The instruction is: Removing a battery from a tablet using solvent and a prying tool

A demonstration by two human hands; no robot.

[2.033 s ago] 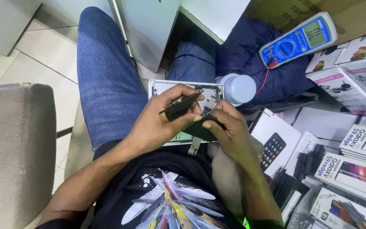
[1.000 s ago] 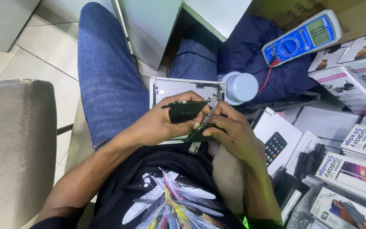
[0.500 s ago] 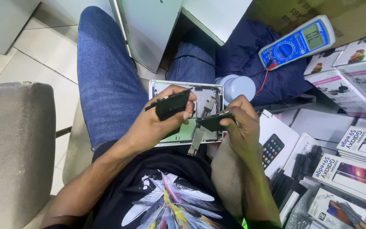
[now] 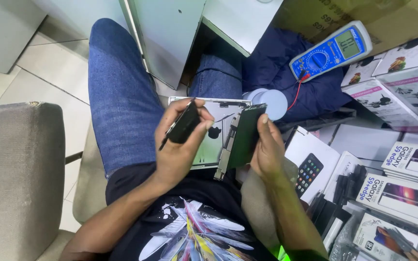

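My left hand (image 4: 179, 152) grips a small flat black part (image 4: 184, 126), held up on edge above my lap. My right hand (image 4: 268, 150) holds a dark green circuit board (image 4: 242, 137) with a metal strip along its left side, tilted upright beside the black part. The two pieces are a short gap apart. Under both hands, on my lap, lies an opened phone housing (image 4: 215, 126) with a pale inner face and a silver frame.
A blue multimeter (image 4: 330, 50) with red lead rests on a dark blue cloth (image 4: 276, 63) at upper right. A round white lid (image 4: 273, 102) sits by the housing. Several phone boxes (image 4: 402, 193) fill the right side. A grey chair back (image 4: 18, 174) stands at left.
The two pieces, held together at first, have come apart. My left hand drew the black part leftward and my right hand turned the circuit board upright to the right.
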